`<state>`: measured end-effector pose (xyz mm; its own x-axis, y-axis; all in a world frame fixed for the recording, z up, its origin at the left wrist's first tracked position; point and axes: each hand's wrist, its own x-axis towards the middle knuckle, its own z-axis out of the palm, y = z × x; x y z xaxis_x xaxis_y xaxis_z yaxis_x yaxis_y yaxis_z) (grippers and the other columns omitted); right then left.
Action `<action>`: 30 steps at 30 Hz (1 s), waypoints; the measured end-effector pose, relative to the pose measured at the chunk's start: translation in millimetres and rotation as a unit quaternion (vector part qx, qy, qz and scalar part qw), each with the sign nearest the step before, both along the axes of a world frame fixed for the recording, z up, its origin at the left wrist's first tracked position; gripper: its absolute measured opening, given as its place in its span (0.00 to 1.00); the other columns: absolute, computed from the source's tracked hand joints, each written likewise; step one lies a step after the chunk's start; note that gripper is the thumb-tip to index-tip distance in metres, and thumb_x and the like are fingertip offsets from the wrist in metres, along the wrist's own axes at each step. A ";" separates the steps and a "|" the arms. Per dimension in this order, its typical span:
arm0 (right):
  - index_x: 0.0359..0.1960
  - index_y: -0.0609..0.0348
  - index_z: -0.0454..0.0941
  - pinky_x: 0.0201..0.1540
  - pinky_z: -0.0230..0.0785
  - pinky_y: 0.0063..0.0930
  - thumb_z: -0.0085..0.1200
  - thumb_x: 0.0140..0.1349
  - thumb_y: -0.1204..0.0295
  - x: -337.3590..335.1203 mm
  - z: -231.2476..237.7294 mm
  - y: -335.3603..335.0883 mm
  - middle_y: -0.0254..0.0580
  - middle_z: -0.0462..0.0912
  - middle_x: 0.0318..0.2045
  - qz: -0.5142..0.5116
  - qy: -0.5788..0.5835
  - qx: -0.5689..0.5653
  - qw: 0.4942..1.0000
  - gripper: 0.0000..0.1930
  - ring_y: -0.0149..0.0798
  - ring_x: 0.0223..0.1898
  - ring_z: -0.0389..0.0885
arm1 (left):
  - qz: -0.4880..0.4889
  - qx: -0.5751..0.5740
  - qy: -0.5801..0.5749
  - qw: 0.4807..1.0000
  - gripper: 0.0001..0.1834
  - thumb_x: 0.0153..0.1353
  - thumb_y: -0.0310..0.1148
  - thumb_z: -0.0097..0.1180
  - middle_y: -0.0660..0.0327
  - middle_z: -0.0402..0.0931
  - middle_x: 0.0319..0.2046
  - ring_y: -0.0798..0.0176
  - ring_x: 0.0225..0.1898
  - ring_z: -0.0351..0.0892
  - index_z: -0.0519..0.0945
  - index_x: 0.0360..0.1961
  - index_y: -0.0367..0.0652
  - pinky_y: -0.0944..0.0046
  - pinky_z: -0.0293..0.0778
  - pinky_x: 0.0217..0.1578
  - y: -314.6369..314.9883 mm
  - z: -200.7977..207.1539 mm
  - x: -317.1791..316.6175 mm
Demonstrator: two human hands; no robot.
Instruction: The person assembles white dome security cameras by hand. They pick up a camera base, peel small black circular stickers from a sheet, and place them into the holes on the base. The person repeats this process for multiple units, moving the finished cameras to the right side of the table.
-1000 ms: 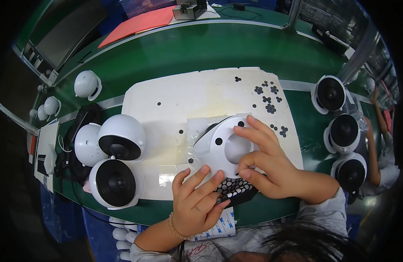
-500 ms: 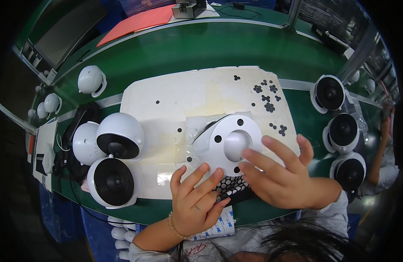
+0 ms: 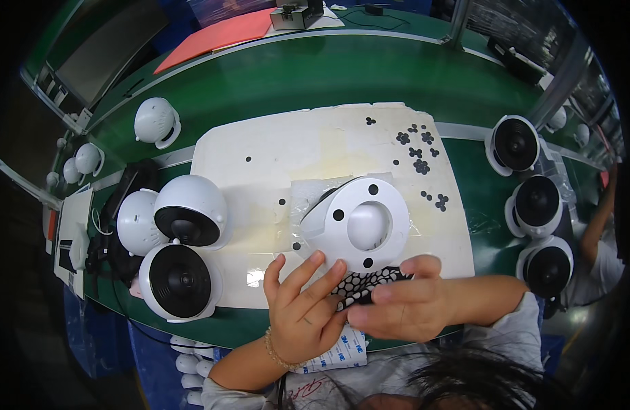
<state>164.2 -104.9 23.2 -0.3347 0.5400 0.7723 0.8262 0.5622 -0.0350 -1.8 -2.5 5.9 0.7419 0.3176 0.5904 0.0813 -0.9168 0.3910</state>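
Observation:
A white round device [image 3: 318,229] lies on the pale board with its ring-shaped base facing up. Black round pads [image 3: 338,215] sit on that ring around its central hole. My left hand [image 3: 298,318] holds a black sheet with white dots [image 3: 369,280] just below the ring, some of its fingers stretched toward the device. Over the sheet's lower right side is my right hand [image 3: 410,307], its fingers bent together close to my left fingertips. Whatever lies between those right fingers is hidden and slightly blurred.
The board [image 3: 260,137] carries loose black dots and dot clusters [image 3: 421,167]. White round devices with black fronts [image 3: 180,281] stand at left, and others [image 3: 537,200] line the right side. A white printed sheet [image 3: 342,352] lies at the near edge. Another person's arm [image 3: 597,219] shows far right.
My right hand has left the ring base and moved down and left to the dotted sheet, its fingers bending in. My left hand stays nearly in place.

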 end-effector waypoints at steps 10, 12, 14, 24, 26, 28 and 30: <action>0.30 0.57 0.72 0.59 0.42 0.45 0.50 0.55 0.72 46.2 11.2 -1.9 0.54 0.57 0.58 -0.117 0.227 -0.217 0.942 0.04 0.57 0.60 0.52 | -0.003 -0.010 -0.012 1.000 0.10 0.43 0.34 0.61 0.60 0.74 0.46 0.54 0.52 0.66 0.71 0.19 0.44 0.43 0.48 0.54 -0.3 -1.6 2.8; 0.31 0.58 0.71 0.59 0.43 0.45 0.49 0.56 0.72 46.9 10.8 -1.2 0.54 0.58 0.58 -0.117 0.221 -0.233 0.940 0.04 0.57 0.60 0.51 | -0.003 -0.008 -0.009 1.000 0.10 0.43 0.34 0.61 0.60 0.74 0.45 0.53 0.52 0.66 0.71 0.19 0.44 0.43 0.48 0.54 0.2 -2.7 3.5; 0.31 0.59 0.71 0.59 0.44 0.45 0.49 0.57 0.72 46.8 11.6 0.4 0.54 0.59 0.58 -0.112 0.219 -0.244 0.938 0.04 0.57 0.60 0.51 | 0.000 -0.007 -0.012 1.000 0.11 0.43 0.34 0.61 0.60 0.74 0.45 0.53 0.52 0.66 0.71 0.19 0.44 0.43 0.48 0.54 -0.8 -2.6 2.4; 0.30 0.59 0.70 0.58 0.48 0.45 0.48 0.57 0.72 49.4 10.0 2.3 0.52 0.61 0.56 -0.110 0.233 -0.250 0.933 0.04 0.58 0.59 0.54 | -0.002 -0.011 0.006 1.000 0.10 0.44 0.35 0.61 0.60 0.74 0.45 0.54 0.53 0.65 0.72 0.20 0.44 0.42 0.48 0.54 -0.3 -1.6 1.8; 0.30 0.59 0.70 0.58 0.48 0.44 0.48 0.57 0.72 49.4 10.3 2.3 0.52 0.62 0.55 -0.105 0.242 -0.250 0.931 0.04 0.57 0.59 0.54 | -0.001 -0.012 0.009 1.000 0.10 0.44 0.35 0.61 0.61 0.74 0.45 0.54 0.53 0.65 0.72 0.20 0.45 0.42 0.48 0.54 -0.6 -1.0 1.4; 0.30 0.59 0.71 0.58 0.48 0.44 0.48 0.57 0.72 50.2 10.1 2.7 0.51 0.62 0.55 -0.094 0.259 -0.252 0.928 0.04 0.57 0.59 0.54 | -0.001 -0.013 0.011 1.000 0.10 0.44 0.35 0.61 0.61 0.74 0.45 0.54 0.54 0.65 0.72 0.20 0.45 0.42 0.47 0.54 -0.8 -0.8 1.2; 0.30 0.59 0.71 0.58 0.48 0.44 0.48 0.57 0.72 50.3 9.9 3.1 0.51 0.62 0.55 -0.093 0.258 -0.251 0.928 0.04 0.56 0.59 0.54 | -0.001 -0.014 0.011 1.000 0.10 0.44 0.35 0.61 0.61 0.74 0.46 0.54 0.54 0.65 0.72 0.20 0.44 0.42 0.47 0.54 -0.8 -0.7 1.2</action>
